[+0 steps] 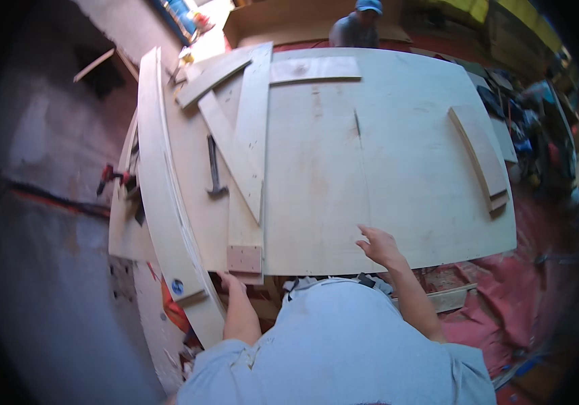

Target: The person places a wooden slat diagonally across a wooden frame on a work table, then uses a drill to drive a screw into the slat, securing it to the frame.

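Note:
My left hand [233,283] is at the near edge of the plywood sheet, just below a small reddish wood block [245,259] at the end of a long plank [245,223]. Its fingers look stretched out and hold nothing that I can see, though part of them is hard to make out. Over the near middle of the pale plywood sheet [424,182] hovers my right hand [379,247], open, fingers apart, with nothing in it. A claw hammer [214,169] lies on the sheet to the left of the plank. Beside it, a narrow tapered board [230,152] slants across the plank.
Long stacked boards [168,182] run along the left side. A short board [215,81] and a wide one [315,69] lie at the far side, two stacked pieces [478,158] at the right. A red drill [107,177] is far left. A person [357,30] in a blue cap is beyond the sheet.

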Demonstrator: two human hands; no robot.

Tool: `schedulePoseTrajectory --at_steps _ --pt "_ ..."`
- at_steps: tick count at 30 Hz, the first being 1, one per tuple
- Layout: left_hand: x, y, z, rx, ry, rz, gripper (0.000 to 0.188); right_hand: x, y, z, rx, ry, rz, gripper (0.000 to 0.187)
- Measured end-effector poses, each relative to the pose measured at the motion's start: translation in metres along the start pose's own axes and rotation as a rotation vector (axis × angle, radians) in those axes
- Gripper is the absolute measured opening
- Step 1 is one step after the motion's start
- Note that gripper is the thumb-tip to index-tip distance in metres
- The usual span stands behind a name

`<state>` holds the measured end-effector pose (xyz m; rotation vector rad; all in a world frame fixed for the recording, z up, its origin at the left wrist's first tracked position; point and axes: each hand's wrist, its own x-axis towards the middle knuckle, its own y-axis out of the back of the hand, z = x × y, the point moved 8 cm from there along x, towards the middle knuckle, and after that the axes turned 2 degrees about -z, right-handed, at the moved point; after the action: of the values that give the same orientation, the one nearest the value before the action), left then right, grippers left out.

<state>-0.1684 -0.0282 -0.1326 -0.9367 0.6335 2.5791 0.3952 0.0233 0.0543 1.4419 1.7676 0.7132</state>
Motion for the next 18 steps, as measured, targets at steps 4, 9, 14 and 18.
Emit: schedulePoseTrajectory --at_steps 4,9,14,18 --pt "0.035 0.025 0.050 0.453 -0.300 0.239 0.057 -0.029 -0.020 0.037 -0.026 -0.163 -0.019 0.050" --pt "-0.003 -0.018 0.137 0.653 -0.836 0.185 0.029 -0.043 -0.026 0.061 -0.026 -0.356 -0.042 0.047" --pt "0.008 -0.098 0.196 0.674 -0.914 -0.013 0.024 -0.029 -0.046 0.054 -0.001 -0.388 -0.065 0.048" --pt "-0.012 -0.187 0.225 0.691 -1.026 -0.187 0.023 -0.030 -0.058 0.054 0.061 -0.459 -0.042 0.048"
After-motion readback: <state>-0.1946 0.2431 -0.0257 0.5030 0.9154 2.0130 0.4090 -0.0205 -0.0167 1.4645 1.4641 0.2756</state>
